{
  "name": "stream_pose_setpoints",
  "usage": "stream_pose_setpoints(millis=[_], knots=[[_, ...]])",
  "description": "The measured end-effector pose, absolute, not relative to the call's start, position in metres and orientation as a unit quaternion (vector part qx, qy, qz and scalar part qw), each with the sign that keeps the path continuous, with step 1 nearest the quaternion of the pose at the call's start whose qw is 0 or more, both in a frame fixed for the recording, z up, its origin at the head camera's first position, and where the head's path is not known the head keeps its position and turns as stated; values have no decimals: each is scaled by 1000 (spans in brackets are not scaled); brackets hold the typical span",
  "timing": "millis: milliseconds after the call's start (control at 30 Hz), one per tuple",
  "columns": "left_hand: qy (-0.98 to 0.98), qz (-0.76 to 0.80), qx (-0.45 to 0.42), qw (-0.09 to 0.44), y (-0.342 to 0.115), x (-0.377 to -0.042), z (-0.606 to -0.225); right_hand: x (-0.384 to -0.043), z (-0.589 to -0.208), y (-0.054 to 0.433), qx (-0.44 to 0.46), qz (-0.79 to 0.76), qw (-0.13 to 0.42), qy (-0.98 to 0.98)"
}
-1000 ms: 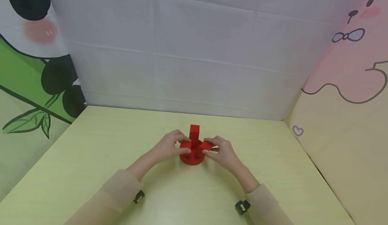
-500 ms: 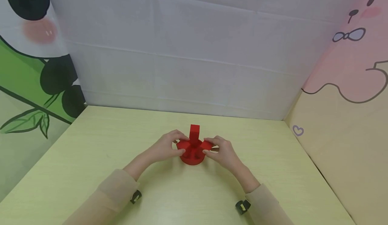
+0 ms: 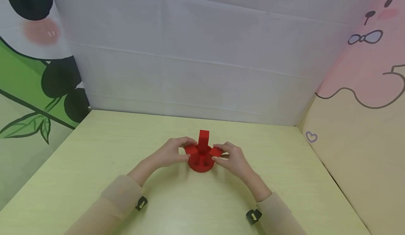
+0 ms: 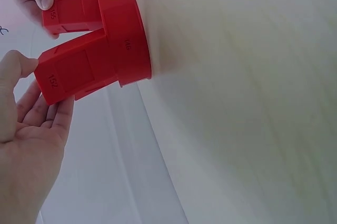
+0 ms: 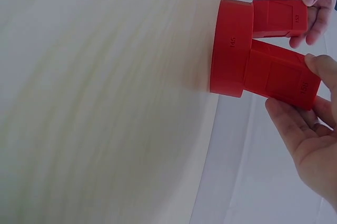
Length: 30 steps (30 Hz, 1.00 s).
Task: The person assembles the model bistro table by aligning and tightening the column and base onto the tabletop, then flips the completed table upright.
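A round red base stands on the table with three red rectangular blocks rising from it. My left hand pinches the left block, numbered 152, between thumb and fingers near its outer end. On the other side my right hand grips the right block the same way. Both of these blocks lean outward, their lower ends at the base. The third block stands upright at the back of the base, touched by neither hand. The inner ends of the blocks are partly hidden inside the base's rim.
The pale wooden table ends at a white cloth wall behind the base. Printed cartoon panels flank it on the left and right. A dark wrist strap shows below the left sleeve, another strap by the right sleeve.
My left hand has shifted slightly left, and the left block has tipped outward with it. The right hand, right block, back block and base look nearly still.
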State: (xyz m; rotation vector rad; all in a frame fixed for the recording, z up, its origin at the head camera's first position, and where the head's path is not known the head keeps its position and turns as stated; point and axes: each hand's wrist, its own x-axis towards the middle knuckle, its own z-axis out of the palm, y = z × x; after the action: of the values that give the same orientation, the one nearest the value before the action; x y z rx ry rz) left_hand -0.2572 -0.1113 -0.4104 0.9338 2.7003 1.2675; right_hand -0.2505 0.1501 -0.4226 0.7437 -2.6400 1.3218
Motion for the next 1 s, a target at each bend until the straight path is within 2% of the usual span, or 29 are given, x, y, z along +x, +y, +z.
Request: stream_pose_setpoints(millis=[367, 733, 1000], knots=[[865, 406, 294, 3, -110, -254, -408, -249, -422, 150, 247, 436, 49, -864], [872, 387, 300, -20, -110, -246, -407, -244, -420, 149, 241, 448, 77, -858], [890, 288, 329, -131, -100, -229, -403, -243, -406, 159, 208, 424, 112, -874]])
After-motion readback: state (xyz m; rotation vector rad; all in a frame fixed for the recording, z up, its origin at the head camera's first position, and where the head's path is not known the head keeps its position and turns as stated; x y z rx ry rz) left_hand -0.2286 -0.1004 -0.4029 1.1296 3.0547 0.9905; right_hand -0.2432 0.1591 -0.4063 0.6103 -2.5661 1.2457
